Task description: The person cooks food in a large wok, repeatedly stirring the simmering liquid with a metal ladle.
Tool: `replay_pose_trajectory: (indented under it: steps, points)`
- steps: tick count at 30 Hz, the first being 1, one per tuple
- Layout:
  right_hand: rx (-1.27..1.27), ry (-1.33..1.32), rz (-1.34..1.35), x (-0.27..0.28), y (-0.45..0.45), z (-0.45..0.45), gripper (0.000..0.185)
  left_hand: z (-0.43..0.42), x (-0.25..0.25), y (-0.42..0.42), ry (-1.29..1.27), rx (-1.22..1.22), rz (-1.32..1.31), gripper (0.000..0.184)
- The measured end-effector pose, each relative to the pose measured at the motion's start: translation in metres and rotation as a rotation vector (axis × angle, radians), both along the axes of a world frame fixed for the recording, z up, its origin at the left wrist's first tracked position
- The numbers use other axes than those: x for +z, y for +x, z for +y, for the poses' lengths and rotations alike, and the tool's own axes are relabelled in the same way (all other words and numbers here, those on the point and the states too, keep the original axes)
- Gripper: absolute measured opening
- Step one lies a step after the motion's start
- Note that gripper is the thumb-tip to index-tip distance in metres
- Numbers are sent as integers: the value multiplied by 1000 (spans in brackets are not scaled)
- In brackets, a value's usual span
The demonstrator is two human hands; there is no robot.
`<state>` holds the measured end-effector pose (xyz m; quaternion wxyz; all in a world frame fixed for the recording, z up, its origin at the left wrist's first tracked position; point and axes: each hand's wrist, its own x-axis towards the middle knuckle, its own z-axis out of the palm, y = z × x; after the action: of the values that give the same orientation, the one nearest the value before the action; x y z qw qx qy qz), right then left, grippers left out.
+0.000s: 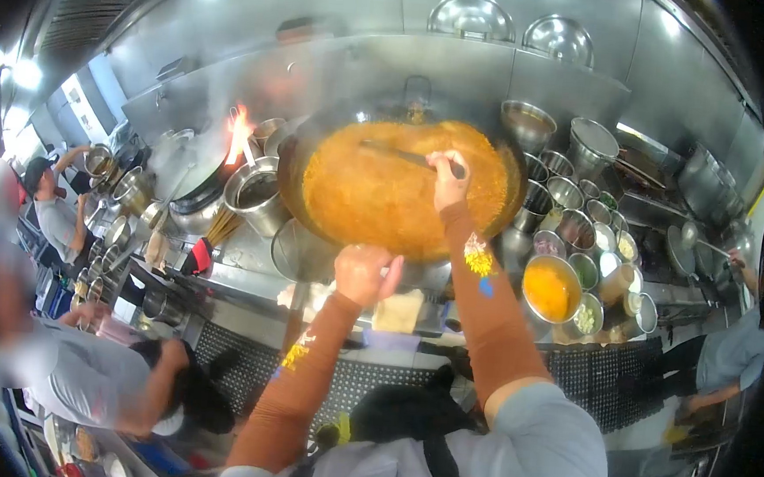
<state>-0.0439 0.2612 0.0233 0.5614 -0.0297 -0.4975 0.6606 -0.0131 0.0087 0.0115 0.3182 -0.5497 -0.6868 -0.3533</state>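
A very large wok [516, 190] holds a thick orange-brown sauce [376, 194] and fills the middle of the view. My right hand [450, 179] is closed around the dark handle of a long-handled stirring tool [405, 156]. The tool reaches leftward into the sauce, which hides its head, so I cannot tell ladle from spatula. At the wok's near edge my left hand [364, 274] is curled into a fist, thumb to the right. Whatever it grips is hidden beneath the fingers. Folded pale cloths [398, 311] lie on the counter just below the wok.
Flames [240, 131] rise by another wok at left, near a pot of dark liquid [252, 190]. Steel containers, one with orange liquid [551, 289], crowd the right. Co-workers stand at left [107, 370] and right [728, 360]. Two lids [471, 17] lean at the back.
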Motion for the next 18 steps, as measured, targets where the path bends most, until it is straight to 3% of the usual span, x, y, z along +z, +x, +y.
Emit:
replay_pose_trajectory:
  steps: [7, 18]
  points:
    - [134, -125, 64, -12, 76, -42, 12, -3, 3, 5, 11, -16, -55, 29]
    - [195, 51, 109, -19, 205, -84, 13, -5, 3, 9, 3, -15, -93, 23]
